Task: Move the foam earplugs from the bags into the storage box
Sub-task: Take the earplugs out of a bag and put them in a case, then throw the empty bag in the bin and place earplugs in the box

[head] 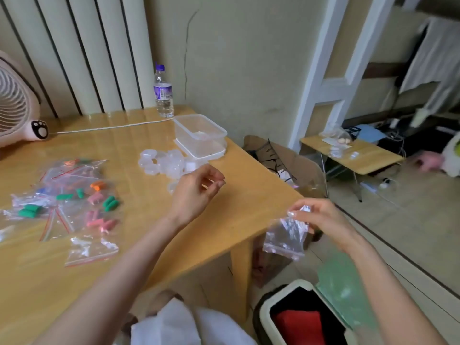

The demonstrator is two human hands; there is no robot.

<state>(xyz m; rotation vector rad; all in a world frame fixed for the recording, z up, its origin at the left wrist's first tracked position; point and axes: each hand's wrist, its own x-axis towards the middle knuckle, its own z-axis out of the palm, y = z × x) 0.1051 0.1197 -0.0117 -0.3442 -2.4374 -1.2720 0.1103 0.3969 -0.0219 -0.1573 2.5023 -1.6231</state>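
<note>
Several small zip bags [74, 195] with green, pink and orange foam earplugs lie on the left of the wooden table [249, 195]. A flat bag [90, 250] that looks empty lies in front of them. The clear storage box [200, 131] stands open at the table's far right on its lid. My left hand [196, 190] hovers over the table with its fingers curled; I cannot tell whether it pinches something small. My right hand [321, 217] pinches the top of a clear bag [285, 239] that looks empty, held past the table's right edge above the bin.
A cluster of small clear round containers [164, 163] sits before the storage box. A water bottle [163, 93] stands at the back; a pink fan [17, 108] with its white cord stands at the far left. A bin [298, 317] and a cardboard box [281, 160] stand on the floor to the right.
</note>
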